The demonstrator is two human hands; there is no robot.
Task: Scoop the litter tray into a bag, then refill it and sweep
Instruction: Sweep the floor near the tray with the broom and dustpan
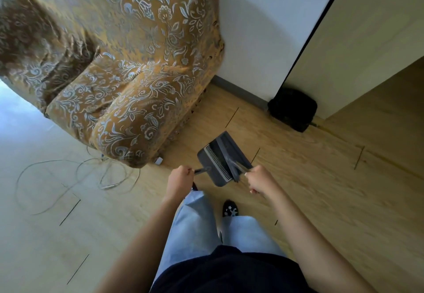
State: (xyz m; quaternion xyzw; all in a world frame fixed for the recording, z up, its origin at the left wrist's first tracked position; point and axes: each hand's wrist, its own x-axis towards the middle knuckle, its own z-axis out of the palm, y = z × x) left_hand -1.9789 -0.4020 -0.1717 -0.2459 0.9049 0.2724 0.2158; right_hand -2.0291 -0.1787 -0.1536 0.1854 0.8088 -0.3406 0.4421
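Note:
A dark grey dustpan (213, 157) with a comb edge hangs over the wooden floor in front of me, and a dark broom head (231, 155) lies against it. My left hand (180, 181) grips the thin dustpan handle (202, 170) at the pan's left. My right hand (260, 181) grips the broom handle at the pan's right. No litter tray or bag is in view.
A sofa (128, 67) with a gold floral cover stands at the left and ahead. Loose cables (75, 173) curl on the floor beside it. A black object (292, 108) sits at the wall corner. A pale door panel (358, 40) fills the right. My legs and a slipper (230, 209) are below.

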